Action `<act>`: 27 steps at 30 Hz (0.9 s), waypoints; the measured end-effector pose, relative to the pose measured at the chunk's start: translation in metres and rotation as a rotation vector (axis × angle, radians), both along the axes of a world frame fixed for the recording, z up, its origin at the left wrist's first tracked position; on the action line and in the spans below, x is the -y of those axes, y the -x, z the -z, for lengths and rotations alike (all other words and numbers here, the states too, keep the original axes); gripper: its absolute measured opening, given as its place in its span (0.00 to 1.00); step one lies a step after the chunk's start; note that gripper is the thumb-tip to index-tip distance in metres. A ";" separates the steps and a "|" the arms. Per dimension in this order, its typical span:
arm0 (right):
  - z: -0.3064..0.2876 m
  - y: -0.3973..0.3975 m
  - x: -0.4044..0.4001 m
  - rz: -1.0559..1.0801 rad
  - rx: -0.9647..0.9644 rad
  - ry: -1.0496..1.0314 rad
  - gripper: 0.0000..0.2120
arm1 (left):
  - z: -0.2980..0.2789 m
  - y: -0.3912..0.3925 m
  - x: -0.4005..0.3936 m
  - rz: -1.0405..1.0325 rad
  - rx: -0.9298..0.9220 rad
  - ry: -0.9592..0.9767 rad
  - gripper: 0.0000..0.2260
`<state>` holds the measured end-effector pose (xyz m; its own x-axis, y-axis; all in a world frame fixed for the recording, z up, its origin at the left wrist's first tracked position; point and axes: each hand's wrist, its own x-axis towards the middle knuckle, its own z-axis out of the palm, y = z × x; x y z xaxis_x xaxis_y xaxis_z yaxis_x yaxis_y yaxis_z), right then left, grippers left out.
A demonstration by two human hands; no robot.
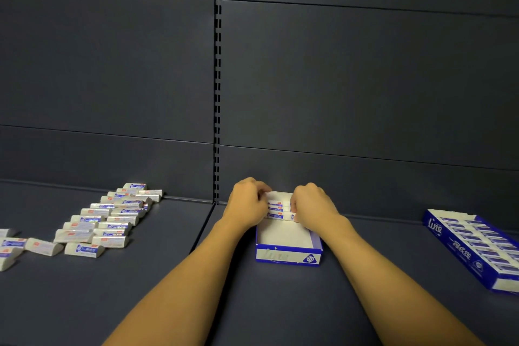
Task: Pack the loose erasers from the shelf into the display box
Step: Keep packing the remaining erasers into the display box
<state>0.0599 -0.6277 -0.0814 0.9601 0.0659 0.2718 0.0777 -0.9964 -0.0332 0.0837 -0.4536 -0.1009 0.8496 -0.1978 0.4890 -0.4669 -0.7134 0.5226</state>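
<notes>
A small blue-and-white display box [288, 255] stands on the dark shelf in front of me. A few wrapped erasers [278, 211] lie stacked at its far end; the near half shows its bare white floor. My left hand [247, 205] grips the left ends of these erasers with curled fingers. My right hand [311, 206] pinches their right ends. Many loose erasers [112, 219] in white, blue and red wrappers lie in rows on the shelf at the left.
A second, longer blue display box [474, 247] full of erasers lies at the right edge of the shelf. The dark back wall with a slotted upright [217, 93] rises just behind the small box.
</notes>
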 end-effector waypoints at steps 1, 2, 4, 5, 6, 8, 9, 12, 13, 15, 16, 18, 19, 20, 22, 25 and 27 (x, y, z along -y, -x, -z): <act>-0.001 0.001 -0.002 -0.009 0.003 0.018 0.07 | 0.000 0.000 -0.002 -0.017 0.006 0.034 0.13; -0.002 0.002 -0.004 -0.018 0.003 0.041 0.07 | -0.001 -0.001 -0.005 -0.042 0.012 0.062 0.13; -0.004 0.006 -0.008 -0.037 -0.004 0.079 0.07 | -0.002 -0.002 -0.010 -0.096 0.010 0.097 0.14; -0.006 0.007 -0.009 -0.047 -0.014 0.086 0.06 | -0.004 -0.003 -0.013 -0.118 -0.003 0.096 0.15; -0.009 0.010 -0.009 -0.056 -0.035 0.088 0.06 | -0.005 -0.003 -0.016 -0.135 -0.024 0.083 0.16; -0.018 0.014 -0.004 -0.077 -0.100 0.080 0.07 | -0.010 -0.002 -0.022 -0.156 -0.074 0.020 0.17; -0.023 0.016 0.000 -0.089 -0.132 0.061 0.08 | -0.013 -0.001 -0.025 -0.162 -0.096 -0.020 0.18; -0.041 0.020 0.014 -0.116 -0.160 -0.071 0.13 | -0.026 0.003 -0.038 -0.175 -0.135 -0.125 0.17; -0.047 0.022 0.017 -0.117 -0.140 -0.111 0.12 | -0.032 0.004 -0.043 -0.180 -0.138 -0.171 0.16; -0.059 0.023 0.021 -0.115 -0.094 -0.154 0.09 | -0.043 0.006 -0.052 -0.195 -0.139 -0.293 0.15; -0.064 0.024 0.022 -0.115 -0.076 -0.161 0.08 | -0.049 0.008 -0.057 -0.205 -0.140 -0.354 0.14; -0.072 0.026 0.021 -0.112 -0.061 -0.166 0.07 | -0.058 0.014 -0.066 -0.237 -0.145 -0.454 0.10; -0.075 0.027 0.021 -0.110 -0.062 -0.167 0.07 | -0.063 0.018 -0.070 -0.254 -0.149 -0.495 0.09; -0.078 0.029 0.019 -0.114 -0.063 -0.165 0.08 | -0.066 0.022 -0.074 -0.273 -0.155 -0.528 0.09; -0.081 0.031 0.015 -0.122 -0.068 -0.152 0.09 | -0.072 0.028 -0.081 -0.305 -0.161 -0.559 0.07; -0.085 0.035 0.005 -0.150 -0.078 -0.132 0.10 | -0.078 0.042 -0.090 -0.354 -0.164 -0.574 0.10; -0.086 0.037 -0.004 -0.175 -0.075 -0.119 0.10 | -0.080 0.050 -0.095 -0.370 -0.163 -0.578 0.12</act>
